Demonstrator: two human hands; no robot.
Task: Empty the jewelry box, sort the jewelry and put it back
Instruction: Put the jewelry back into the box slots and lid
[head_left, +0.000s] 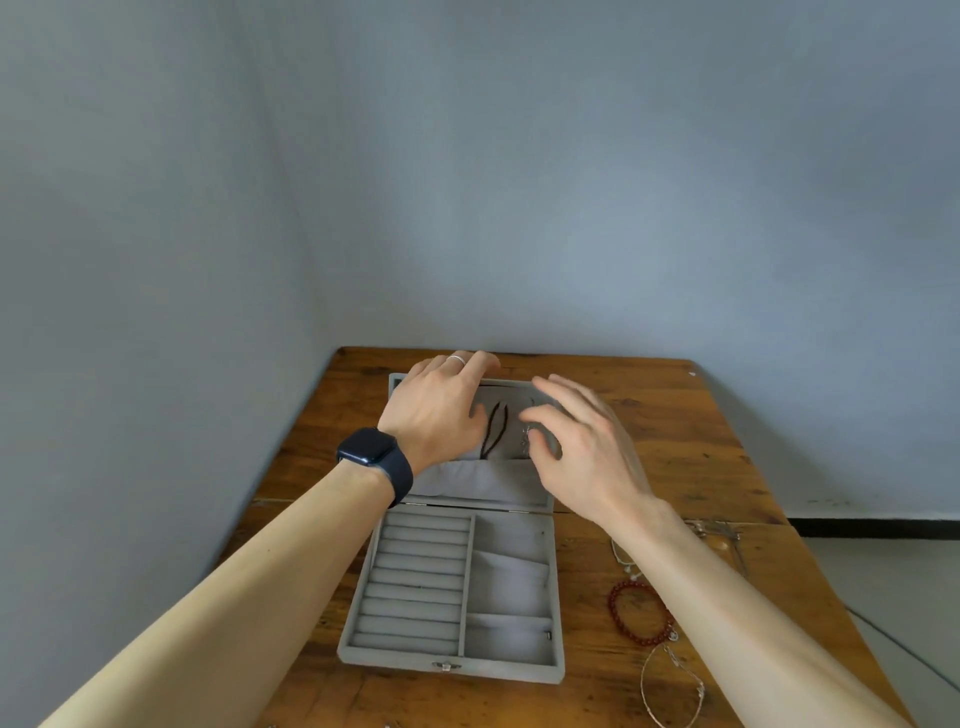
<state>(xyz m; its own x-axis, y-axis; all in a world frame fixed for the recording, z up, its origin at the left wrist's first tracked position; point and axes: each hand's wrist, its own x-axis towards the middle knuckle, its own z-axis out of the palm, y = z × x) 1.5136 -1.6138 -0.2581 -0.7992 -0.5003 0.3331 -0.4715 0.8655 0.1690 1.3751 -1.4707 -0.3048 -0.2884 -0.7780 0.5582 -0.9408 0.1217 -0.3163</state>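
Observation:
The grey velvet jewelry box (451, 666) lies open on the wooden table. Its lid (483, 483) leans back, and a dark brown cord necklace (493, 431) and a thin silver chain (525, 439) hang on the lid's inner face. My left hand (436, 410), with a ring on one finger and a dark watch on the wrist, grips the lid's far edge, thumb on the inner face. Just right of it, my right hand (582, 447) hovers over the lid with fingers spread, its fingertips near the silver chain. The box's ring rolls (415, 582) hold nothing.
On the table to the right of the box lie a red bead bracelet (641, 613), a thin silver chain loop (670, 686), a pale cord bracelet (623, 558) and more fine chains (717, 530). Walls close in behind and on the left.

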